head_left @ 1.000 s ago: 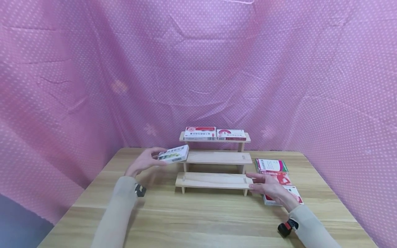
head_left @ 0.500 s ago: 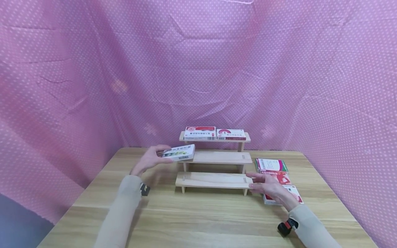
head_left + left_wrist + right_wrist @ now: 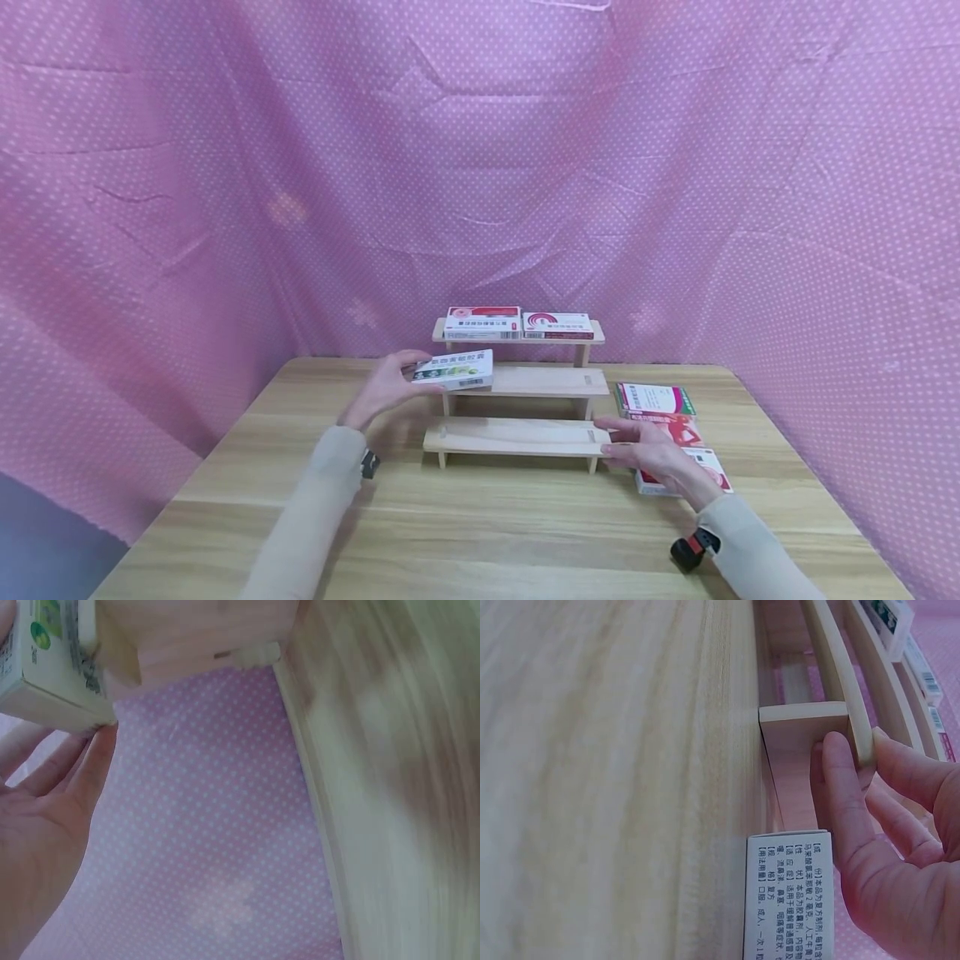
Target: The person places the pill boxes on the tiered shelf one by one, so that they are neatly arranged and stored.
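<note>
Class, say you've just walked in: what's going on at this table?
A person's left hand holds a white box with green printing at the left end of the middle shelf of a wooden stand; whether it rests there is hard to tell. The right hand grips the right end of the lowest shelf. Two boxes lie on the top shelf, three more right of the stand.

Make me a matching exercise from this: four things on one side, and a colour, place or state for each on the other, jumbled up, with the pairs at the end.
1. left hand
2. cloth
3. right hand
4. green-edged box

A. gripping the end of the bottom shelf
B. lying on the table
C. holding a white box
D. pink with pale dots

Pairs: 1-C, 2-D, 3-A, 4-B
</note>
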{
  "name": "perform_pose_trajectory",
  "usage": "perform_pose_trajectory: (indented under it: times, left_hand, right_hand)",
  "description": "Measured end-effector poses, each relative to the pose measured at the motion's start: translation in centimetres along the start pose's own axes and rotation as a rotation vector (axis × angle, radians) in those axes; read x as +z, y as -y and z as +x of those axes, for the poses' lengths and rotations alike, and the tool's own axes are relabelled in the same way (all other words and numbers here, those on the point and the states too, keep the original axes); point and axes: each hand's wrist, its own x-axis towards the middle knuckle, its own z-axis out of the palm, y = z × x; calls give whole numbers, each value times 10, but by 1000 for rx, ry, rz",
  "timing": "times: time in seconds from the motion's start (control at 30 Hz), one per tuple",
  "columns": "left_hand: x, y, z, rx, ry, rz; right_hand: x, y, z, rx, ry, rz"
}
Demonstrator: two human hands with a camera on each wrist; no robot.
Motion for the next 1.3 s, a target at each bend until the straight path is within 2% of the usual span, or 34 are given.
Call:
perform_pose_trajectory:
  times: [0.17,0.47,0.67,0.83,1.1,1.3]
  left_hand:
    - [13,-2,2,15,-28,28]
    - [28,-6,2,-13,-42,32]
    - [39,-5,2,39,-90,103]
    - [46,-5,3,75,-143,64]
    - [54,-6,4,89,-162,6]
    - [58,-6,4,129,-175,43]
  right_hand:
    - [-1,-1,1,3,27,45]
    - [0,-1,2,9,16,61]
    - [-1,-1,2,12,29,62]
    - [-2,0,2,7,52,75]
    - [-3,0,0,4,65,79]
    - [-2,1,0,5,66,67]
